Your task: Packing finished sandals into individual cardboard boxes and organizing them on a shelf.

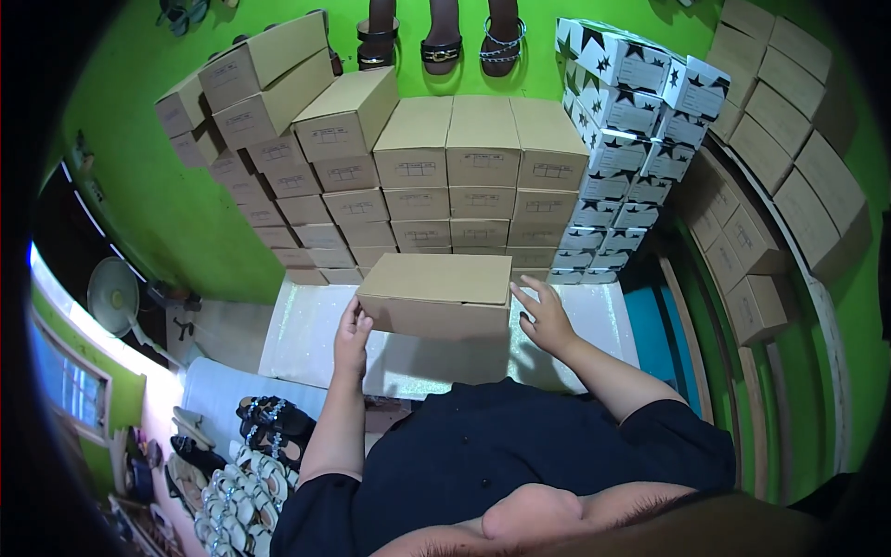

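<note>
A closed brown cardboard shoe box (434, 320) is in front of me, over the white table, its long side toward me. I cannot tell whether it rests on the table or is slightly lifted. At its left end, my left hand (351, 336) grips the side, with some fingers hidden. My right hand (546, 320) is at the opposite end, fingers spread and fingertips close to the cardboard. Whether they touch it is unclear. The lid sits on the box, with a small dark gap along its near right edge.
Stacked brown shoe boxes (483, 162) line the far side of the white table (594, 320), beside star-patterned white boxes (617, 111). Sandals (441, 51) hang on the green wall. More boxes (784, 102) stand at right. A fan (113, 295) and piled footwear (246, 492) are at left.
</note>
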`<state>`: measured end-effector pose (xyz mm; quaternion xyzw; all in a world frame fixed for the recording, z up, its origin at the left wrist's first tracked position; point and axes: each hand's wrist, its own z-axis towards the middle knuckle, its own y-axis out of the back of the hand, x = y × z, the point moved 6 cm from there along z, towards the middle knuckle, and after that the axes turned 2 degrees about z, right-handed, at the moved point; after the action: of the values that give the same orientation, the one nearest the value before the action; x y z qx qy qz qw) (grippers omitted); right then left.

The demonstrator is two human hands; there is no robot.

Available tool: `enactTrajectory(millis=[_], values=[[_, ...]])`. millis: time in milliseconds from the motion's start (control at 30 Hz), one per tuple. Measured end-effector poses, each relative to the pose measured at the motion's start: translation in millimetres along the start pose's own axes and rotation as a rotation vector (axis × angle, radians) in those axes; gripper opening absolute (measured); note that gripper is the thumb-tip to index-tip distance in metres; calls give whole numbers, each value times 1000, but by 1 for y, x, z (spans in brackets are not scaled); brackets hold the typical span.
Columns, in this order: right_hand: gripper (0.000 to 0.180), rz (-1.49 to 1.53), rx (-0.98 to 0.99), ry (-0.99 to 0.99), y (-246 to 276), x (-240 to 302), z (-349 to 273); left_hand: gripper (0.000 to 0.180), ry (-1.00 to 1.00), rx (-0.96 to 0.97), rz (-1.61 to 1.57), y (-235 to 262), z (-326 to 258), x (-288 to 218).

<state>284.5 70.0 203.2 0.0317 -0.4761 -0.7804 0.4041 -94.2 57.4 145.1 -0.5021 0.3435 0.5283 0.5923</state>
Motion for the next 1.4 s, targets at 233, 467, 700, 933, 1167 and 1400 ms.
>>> enactTrajectory(millis=[233,467,700,933,1167,1400], values=[[84,1139,197,-896,-98,-71,-58,69,156,18,38,-37,-41,93],[73,1390,-88,-977,-171,-114,-135,44,266,28,141,-26,-89,176],[63,743,90,-904,-164,-112,-162,49,519,19,651,-19,-83,168],[56,-136,440,-251,-134,-34,-125,78,61,563,1442,-96,-22,127],[55,-197,404,-85,-140,-28,-137,108,180,800,1668,-129,-11,138],[56,-252,427,-21,-137,-25,-137,107,66,900,1842,-136,1,137]])
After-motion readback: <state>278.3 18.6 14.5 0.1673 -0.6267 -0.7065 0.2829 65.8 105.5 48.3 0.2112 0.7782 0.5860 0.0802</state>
